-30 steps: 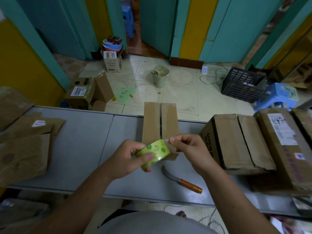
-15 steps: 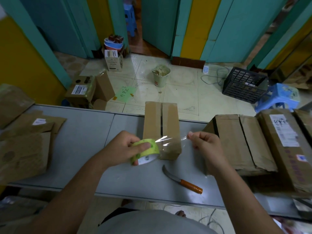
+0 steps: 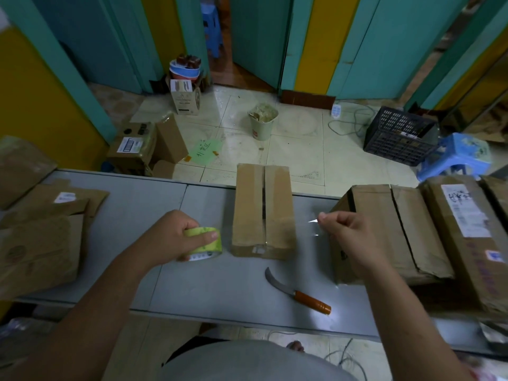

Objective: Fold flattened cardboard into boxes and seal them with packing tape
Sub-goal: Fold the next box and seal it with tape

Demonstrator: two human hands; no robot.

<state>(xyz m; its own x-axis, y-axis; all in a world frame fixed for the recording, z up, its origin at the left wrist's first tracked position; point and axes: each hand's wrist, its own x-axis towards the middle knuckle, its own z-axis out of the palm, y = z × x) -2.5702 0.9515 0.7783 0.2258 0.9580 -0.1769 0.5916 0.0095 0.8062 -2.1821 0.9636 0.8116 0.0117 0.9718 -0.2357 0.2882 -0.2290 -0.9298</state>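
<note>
Hands pulled apart: left hand took tape roll left, right hand drew clear strip right across box.

Two bare arms reach out from the bottom of the picture. No sleeves show on them, and no watch, ring or band can be seen. The left hand and the right hand wear no gloves. Low in the middle is a rounded grey shirt, plain with no print. Just above it a dark strip of clothing shows. Bare toes peek out beside it.
</note>
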